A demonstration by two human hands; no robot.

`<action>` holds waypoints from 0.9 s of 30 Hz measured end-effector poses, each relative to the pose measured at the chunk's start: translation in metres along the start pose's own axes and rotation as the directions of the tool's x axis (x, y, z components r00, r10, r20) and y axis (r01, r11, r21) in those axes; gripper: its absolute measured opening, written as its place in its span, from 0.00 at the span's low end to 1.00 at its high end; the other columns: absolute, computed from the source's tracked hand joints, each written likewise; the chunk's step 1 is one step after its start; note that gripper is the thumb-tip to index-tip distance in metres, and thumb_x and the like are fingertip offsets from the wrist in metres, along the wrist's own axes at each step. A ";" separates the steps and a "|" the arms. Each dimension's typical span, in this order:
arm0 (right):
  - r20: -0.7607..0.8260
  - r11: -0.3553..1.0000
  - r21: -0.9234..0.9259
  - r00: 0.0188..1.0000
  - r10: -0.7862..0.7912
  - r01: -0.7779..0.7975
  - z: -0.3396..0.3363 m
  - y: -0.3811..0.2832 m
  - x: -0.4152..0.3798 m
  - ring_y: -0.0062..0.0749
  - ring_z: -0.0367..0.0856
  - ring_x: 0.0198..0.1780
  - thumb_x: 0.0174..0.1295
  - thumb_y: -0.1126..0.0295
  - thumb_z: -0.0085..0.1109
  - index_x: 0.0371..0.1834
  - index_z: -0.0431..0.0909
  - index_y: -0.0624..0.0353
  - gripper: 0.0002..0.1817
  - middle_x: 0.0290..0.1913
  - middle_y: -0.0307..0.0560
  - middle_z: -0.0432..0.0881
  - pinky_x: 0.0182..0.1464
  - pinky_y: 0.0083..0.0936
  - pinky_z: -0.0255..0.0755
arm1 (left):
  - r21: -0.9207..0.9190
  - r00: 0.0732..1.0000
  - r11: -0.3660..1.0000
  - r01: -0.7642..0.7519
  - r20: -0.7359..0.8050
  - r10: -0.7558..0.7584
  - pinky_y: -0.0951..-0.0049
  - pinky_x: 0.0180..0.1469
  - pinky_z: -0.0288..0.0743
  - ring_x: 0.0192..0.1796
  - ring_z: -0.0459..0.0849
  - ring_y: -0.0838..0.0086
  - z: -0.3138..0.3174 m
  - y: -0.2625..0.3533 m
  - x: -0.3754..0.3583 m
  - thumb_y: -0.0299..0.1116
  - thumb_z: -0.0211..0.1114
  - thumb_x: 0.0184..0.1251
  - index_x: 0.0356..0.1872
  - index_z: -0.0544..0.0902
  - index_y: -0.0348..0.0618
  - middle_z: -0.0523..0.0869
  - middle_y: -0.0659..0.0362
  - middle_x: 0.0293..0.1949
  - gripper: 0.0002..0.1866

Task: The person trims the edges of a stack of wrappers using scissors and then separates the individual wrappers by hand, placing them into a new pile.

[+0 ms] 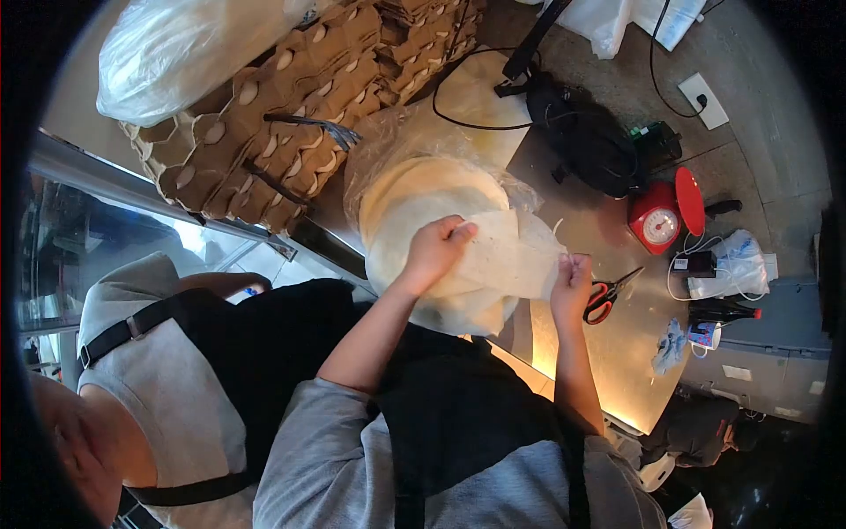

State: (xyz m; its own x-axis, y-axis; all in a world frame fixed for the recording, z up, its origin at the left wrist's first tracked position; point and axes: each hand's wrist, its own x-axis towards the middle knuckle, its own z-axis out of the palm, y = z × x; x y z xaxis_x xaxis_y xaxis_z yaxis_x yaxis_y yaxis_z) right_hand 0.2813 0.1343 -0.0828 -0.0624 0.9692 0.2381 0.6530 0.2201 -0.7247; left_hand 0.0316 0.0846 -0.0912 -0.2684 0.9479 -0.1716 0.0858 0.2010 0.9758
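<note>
A stack of thin, round, pale dough sheets lies on the metal counter, partly inside a clear plastic bag. Over its front part, a thin dough sheet is stretched between my two hands. My left hand is closed on the sheet's left part, thumb on top. At the right edge, my right hand pinches the same sheet between thumb and fingers. Scissors with black and red handles lie on the counter just right of my right hand.
Stacked egg cartons stand at the back left under a white plastic bag. A black bag, a red scale, a dark bottle and a blue cloth are to the right. A co-worker stands close on my left.
</note>
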 end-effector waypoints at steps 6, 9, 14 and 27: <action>-0.093 0.978 0.207 0.996 0.007 0.012 -0.016 0.025 0.010 0.16 0.64 0.29 0.69 0.69 0.52 0.35 0.66 0.60 0.08 0.26 0.35 0.69 0.31 0.18 0.62 | -0.183 0.994 0.982 0.042 -0.092 -0.059 0.77 0.30 0.66 0.25 0.71 0.84 -0.021 -0.005 0.007 0.41 0.60 0.67 0.30 0.82 0.40 0.75 0.67 0.19 0.14; -0.101 0.997 0.028 0.992 0.071 -0.068 -0.031 0.043 0.012 0.15 0.64 0.29 0.69 0.69 0.53 0.36 0.67 0.60 0.08 0.26 0.34 0.68 0.32 0.17 0.62 | -0.168 0.991 0.985 0.039 -0.117 -0.059 0.79 0.29 0.65 0.25 0.69 0.85 -0.029 -0.007 0.012 0.40 0.61 0.67 0.29 0.81 0.39 0.75 0.68 0.19 0.14; -0.167 0.983 0.128 0.975 0.149 -0.128 -0.056 0.058 0.019 0.17 0.65 0.28 0.68 0.68 0.54 0.35 0.67 0.58 0.08 0.26 0.35 0.69 0.32 0.19 0.63 | -0.291 0.979 0.957 0.021 -0.188 -0.079 0.81 0.27 0.61 0.24 0.65 0.87 -0.033 -0.025 0.021 0.40 0.60 0.68 0.28 0.80 0.41 0.70 0.71 0.19 0.14; -0.371 0.838 0.478 0.803 0.465 -0.265 -0.171 0.055 0.047 0.14 0.61 0.26 0.67 0.65 0.54 0.31 0.69 0.52 0.08 0.25 0.28 0.65 0.28 0.15 0.56 | -0.552 0.892 0.830 -0.084 -0.412 -0.184 0.72 0.36 0.69 0.30 0.72 0.75 -0.044 -0.085 0.059 0.40 0.57 0.70 0.30 0.76 0.36 0.75 0.62 0.25 0.16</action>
State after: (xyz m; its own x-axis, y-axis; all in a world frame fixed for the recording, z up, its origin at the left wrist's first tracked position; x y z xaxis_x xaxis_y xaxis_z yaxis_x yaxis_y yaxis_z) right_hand 0.4432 0.1727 -0.0010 0.5340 0.8402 0.0942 0.2032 -0.0193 -0.9790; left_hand -0.0339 0.1130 -0.1782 -0.6508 0.7071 -0.2766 -0.4357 -0.0494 0.8987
